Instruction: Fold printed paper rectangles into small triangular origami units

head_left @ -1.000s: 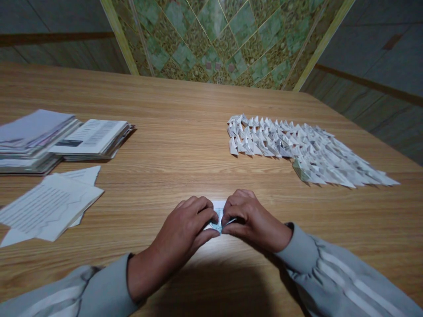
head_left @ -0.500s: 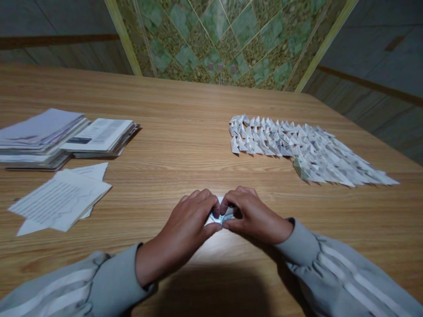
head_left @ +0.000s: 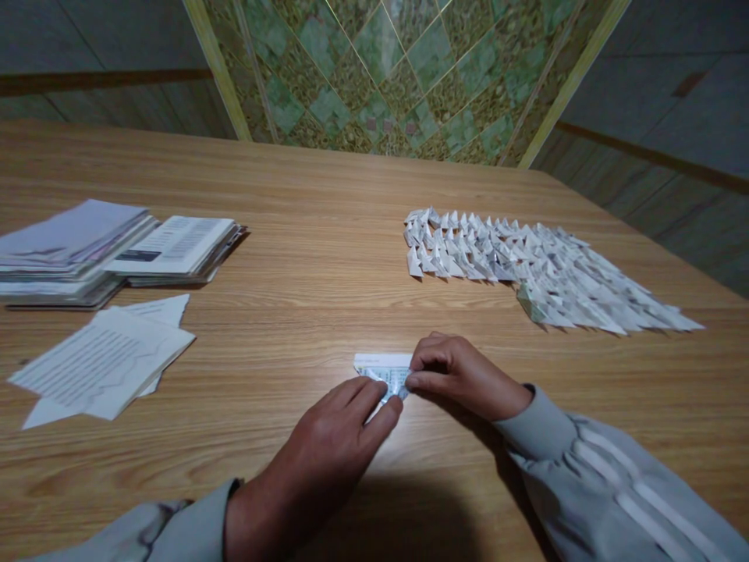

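A small piece of folded paper [head_left: 383,361], with a white strip along its far edge and blue print below, lies on the wooden table in front of me. My left hand [head_left: 331,433] is at its near side, with fingertips and thumb closed about the lower point. The right end of the paper is pinched between the thumb and fingers of my right hand [head_left: 465,380]. My fingertips cover part of the near and right edges.
Rows of folded paper pieces [head_left: 562,269] stand packed together at the right. On the left are a tall paper stack [head_left: 70,242], a smaller stack of printed sheets [head_left: 179,246] and several loose cut sheets [head_left: 105,359]. A tiled wall [head_left: 374,78] rises behind the table [head_left: 304,312].
My left hand has drawn back toward me and lower on the paper, uncovering its far white strip and left side. My right hand has shifted slightly right, to the paper's right end.
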Motion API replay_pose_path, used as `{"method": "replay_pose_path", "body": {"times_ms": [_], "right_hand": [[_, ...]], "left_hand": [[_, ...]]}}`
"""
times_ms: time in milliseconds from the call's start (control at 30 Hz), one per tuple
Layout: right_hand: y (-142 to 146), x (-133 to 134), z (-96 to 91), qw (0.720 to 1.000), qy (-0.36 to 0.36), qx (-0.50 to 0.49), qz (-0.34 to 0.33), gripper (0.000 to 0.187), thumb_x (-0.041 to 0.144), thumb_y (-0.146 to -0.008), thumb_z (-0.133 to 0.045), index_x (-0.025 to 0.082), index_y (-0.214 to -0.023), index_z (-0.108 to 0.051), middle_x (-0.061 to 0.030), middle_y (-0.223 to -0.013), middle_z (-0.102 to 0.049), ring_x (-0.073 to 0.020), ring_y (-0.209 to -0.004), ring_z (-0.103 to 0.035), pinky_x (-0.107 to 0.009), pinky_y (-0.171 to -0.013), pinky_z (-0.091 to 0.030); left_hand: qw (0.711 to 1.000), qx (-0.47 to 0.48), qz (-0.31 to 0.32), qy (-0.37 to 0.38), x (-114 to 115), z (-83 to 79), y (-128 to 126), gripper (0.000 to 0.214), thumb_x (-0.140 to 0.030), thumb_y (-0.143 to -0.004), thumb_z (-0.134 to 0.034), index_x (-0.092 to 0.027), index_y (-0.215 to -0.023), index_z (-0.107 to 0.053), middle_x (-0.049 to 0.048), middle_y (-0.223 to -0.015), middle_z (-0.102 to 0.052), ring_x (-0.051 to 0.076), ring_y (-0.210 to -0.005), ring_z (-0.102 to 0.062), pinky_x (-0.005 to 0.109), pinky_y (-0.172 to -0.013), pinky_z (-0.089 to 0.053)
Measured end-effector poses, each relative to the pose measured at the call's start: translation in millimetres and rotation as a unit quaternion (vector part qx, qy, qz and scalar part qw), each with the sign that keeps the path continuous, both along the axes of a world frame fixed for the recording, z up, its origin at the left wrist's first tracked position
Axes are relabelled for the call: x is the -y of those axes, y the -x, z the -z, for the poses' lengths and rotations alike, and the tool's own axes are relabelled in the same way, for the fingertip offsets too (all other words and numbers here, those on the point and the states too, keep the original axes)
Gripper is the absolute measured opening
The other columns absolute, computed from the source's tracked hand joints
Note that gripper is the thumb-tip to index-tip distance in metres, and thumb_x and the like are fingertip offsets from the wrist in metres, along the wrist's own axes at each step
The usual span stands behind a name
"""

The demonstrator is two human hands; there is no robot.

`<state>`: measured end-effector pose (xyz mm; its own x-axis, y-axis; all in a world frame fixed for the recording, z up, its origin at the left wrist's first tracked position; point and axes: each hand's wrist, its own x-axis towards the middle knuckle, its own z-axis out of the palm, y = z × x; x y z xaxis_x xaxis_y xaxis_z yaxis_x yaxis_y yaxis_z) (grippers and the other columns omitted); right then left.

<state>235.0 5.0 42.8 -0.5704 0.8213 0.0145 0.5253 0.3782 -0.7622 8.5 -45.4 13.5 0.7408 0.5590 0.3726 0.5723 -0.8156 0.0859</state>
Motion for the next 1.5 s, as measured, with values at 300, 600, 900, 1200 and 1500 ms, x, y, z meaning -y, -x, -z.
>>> {"method": "replay_pose_path", "body": {"times_ms": [300,600,900,1200,1500], "right_hand": [[12,3,6.1,0.995,-0.049,0.074,0.046,0.014,0.022,-0.084,-0.074,0.018,-0.071,-0.069,0.0001,-0.07,-0.065,-0.0159,-0.075,-0.057,-0.028,-0.071,-0.037],[14,4,16.5,0.98,-0.106,0.125,0.113,0.025,0.025,-0.077,-0.082,0.022,-0.093,-0.063,0.0034,-0.078,-0.063,-0.0174,-0.08,-0.054,-0.031,-0.075,-0.03],[-13,2,9.3,0.951,-0.213,0.155,0.16,0.016,0.019,-0.081,-0.076,0.018,-0.081,-0.061,-0.0012,-0.078,-0.064,-0.0206,-0.08,-0.053,-0.031,-0.073,-0.03],[10,18,11.5,0.964,-0.148,0.187,0.116,0.02,0.026,-0.082,-0.077,0.019,-0.083,-0.059,-0.0023,-0.086,-0.062,-0.0214,-0.087,-0.052,-0.033,-0.078,-0.029],[-13,4,9.9,0.969,-0.116,0.192,0.103,0.019,0.024,-0.08,-0.079,0.021,-0.089,-0.062,-0.0015,-0.089,-0.063,-0.0211,-0.088,-0.052,-0.032,-0.078,-0.032]], "left_hand": [[0.998,0.022,0.014,-0.063,2,8.1,0,0.03,-0.006,-0.094,-0.045,-0.012,-0.119,-0.061,0.0143,-0.118,-0.067,0.025,-0.104,-0.063,0.037,-0.086,-0.058],[0.998,-0.004,0.028,-0.048,5,8.4,2,0.039,0.002,-0.087,-0.047,-0.007,-0.122,-0.061,0.0135,-0.127,-0.066,0.031,-0.102,-0.062,0.043,-0.079,-0.061],[0.997,0.0,0.03,-0.068,1,6.7,2,0.032,-0.001,-0.088,-0.048,-0.007,-0.116,-0.065,0.0149,-0.118,-0.071,0.031,-0.095,-0.063,0.042,-0.07,-0.061],[0.997,0.014,0.033,-0.071,0,10.5,1,0.033,-0.001,-0.089,-0.048,-0.008,-0.116,-0.065,0.0137,-0.118,-0.071,0.028,-0.095,-0.062,0.041,-0.072,-0.06],[0.998,-0.002,0.042,-0.049,2,7.3,5,0.04,-0.001,-0.087,-0.047,-0.006,-0.123,-0.062,0.0143,-0.124,-0.069,0.032,-0.099,-0.061,0.045,-0.074,-0.062]]}}
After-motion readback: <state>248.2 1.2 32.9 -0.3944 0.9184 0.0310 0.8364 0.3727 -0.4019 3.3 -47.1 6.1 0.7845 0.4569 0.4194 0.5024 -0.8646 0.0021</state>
